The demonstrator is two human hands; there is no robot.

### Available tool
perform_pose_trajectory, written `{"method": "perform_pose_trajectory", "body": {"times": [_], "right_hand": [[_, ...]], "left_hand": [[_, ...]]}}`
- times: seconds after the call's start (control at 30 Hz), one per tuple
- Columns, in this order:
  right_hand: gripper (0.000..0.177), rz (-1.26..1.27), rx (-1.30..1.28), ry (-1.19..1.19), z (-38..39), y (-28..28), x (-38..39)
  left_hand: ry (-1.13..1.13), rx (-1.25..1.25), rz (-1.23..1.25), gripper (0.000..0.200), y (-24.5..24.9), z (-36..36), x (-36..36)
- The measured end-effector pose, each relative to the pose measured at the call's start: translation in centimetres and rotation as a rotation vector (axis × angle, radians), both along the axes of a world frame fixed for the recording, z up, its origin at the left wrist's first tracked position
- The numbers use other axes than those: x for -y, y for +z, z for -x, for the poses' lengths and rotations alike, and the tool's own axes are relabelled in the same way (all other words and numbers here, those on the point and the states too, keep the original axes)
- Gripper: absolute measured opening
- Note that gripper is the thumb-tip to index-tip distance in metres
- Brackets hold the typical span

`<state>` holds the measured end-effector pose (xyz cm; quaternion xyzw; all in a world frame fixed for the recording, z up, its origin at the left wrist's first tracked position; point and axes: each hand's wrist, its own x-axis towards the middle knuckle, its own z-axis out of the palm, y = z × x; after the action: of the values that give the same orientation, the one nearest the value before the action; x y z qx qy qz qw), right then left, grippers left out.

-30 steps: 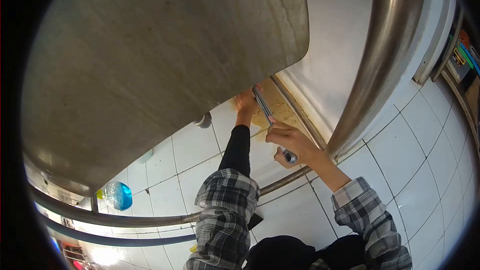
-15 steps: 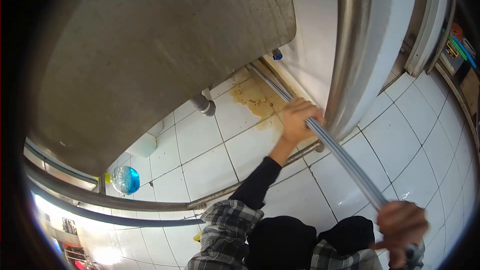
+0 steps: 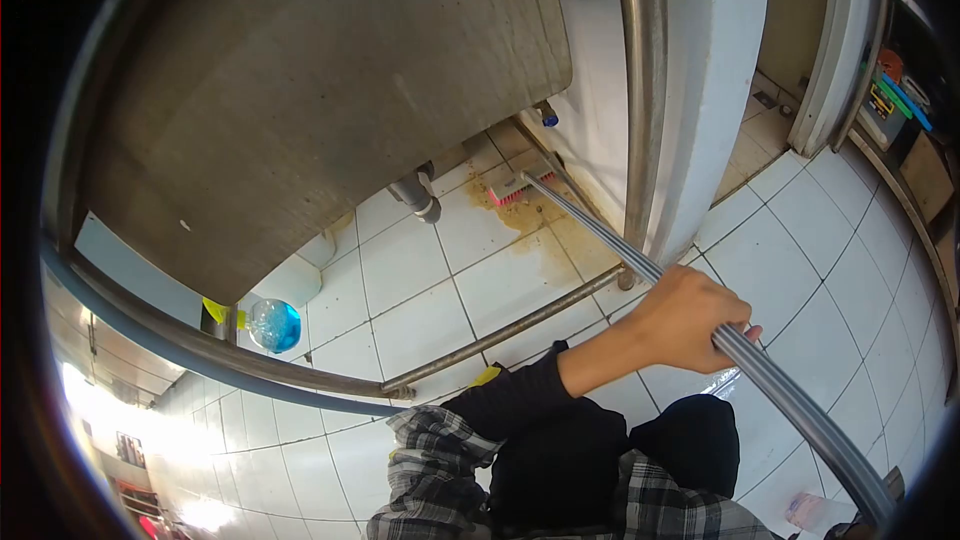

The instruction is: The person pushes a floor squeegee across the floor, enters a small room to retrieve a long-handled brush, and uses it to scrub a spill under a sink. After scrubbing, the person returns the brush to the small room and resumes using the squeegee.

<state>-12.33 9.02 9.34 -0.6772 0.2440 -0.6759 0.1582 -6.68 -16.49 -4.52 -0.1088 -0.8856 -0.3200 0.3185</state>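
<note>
My left hand (image 3: 690, 320) is closed around the long grey striped handle (image 3: 780, 380) of a floor scrub brush. The brush head (image 3: 515, 187), with a pale top and pink bristles, rests on a brown dirty stain (image 3: 520, 225) on the white floor tiles, beside the wall under the steel counter. From there the handle slants toward the lower right edge of the picture. My right hand cannot be made out; only a small dark shape shows beside the handle's near end, at the dark rim of the view.
A steel counter (image 3: 330, 90) overhangs the floor, with a grey drain pipe (image 3: 420, 197) below. A low metal rail (image 3: 510, 335) crosses in front. A bottle of blue liquid (image 3: 273, 326) hangs at the left. A metal post (image 3: 640, 90) stands by the white wall.
The brush has been drawn back, so its head now shows on the stain. My left hand has moved right and nearer with the handle. My right hand has gone out of sight at the lower right.
</note>
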Motion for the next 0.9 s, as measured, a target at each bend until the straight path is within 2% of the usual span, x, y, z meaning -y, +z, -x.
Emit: {"method": "perform_pose_trajectory", "body": {"times": [0.1,0.17,0.3,0.37,0.43,0.47,0.53,0.57,0.63,0.67,0.7,0.73,0.77,0.8,0.83,0.9], "right_hand": [[0.025,0.018,0.002,0.008,0.3,0.1,-0.8],[0.023,0.026,0.009,0.003,0.6,-0.8,-1.2],[0.018,0.018,0.011,-0.045,1.1,-5.3,-0.2],[0.023,0.028,-0.019,-0.121,0.2,-6.6,3.9],[0.020,-0.056,-0.104,-0.067,-0.1,-7.0,6.8],[0.020,-0.058,-0.106,-0.070,0.0,-7.5,7.3],[0.035,-0.099,-0.020,-0.039,0.3,-8.3,8.0],[0.035,-0.119,-0.017,-0.035,0.7,-8.7,8.1],[0.034,-0.062,-0.113,0.063,2.3,-8.9,8.7],[0.031,-0.104,-0.084,0.069,2.8,-8.6,8.3],[0.031,-0.116,-0.083,0.071,2.7,-8.1,7.8],[0.030,-0.136,-0.062,-0.026,2.4,-7.6,7.5],[0.030,-0.147,-0.045,-0.123,2.3,-7.0,7.1],[0.030,-0.611,0.197,-0.578,3.3,-10.2,-0.2],[0.030,-0.619,0.195,-0.573,3.0,-8.2,-0.6],[0.028,-0.444,0.064,-0.217,2.3,-1.8,0.4]], "left_hand": [[-0.032,-0.075,0.049,0.026,0.5,0.1,-0.2],[0.033,0.051,0.072,0.013,1.3,-0.3,1.0],[0.045,0.154,0.116,0.013,0.1,-0.6,7.2],[0.022,0.171,0.107,0.013,-1.1,-1.6,10.1],[0.176,0.283,0.179,0.015,-2.1,-2.5,12.6],[0.173,0.282,0.177,0.015,-2.6,-2.6,13.4],[0.186,0.311,0.087,0.021,-3.8,-2.6,14.2],[0.186,0.318,0.067,0.021,-4.5,-2.7,14.4],[0.331,0.216,0.125,0.025,-5.1,-2.1,15.6],[0.330,0.209,0.125,0.025,-5.4,-1.7,15.9],[0.436,0.223,0.145,0.025,-6.1,-1.6,15.8],[0.539,0.232,0.171,0.025,-6.4,-1.2,15.6],[0.538,0.223,0.173,0.025,-6.0,-0.7,15.3],[0.496,0.159,0.152,0.027,-5.4,-0.7,14.2],[0.458,0.098,0.126,0.029,-4.9,-1.0,13.0],[0.432,0.163,0.078,0.026,-3.6,-1.6,10.5]]}}
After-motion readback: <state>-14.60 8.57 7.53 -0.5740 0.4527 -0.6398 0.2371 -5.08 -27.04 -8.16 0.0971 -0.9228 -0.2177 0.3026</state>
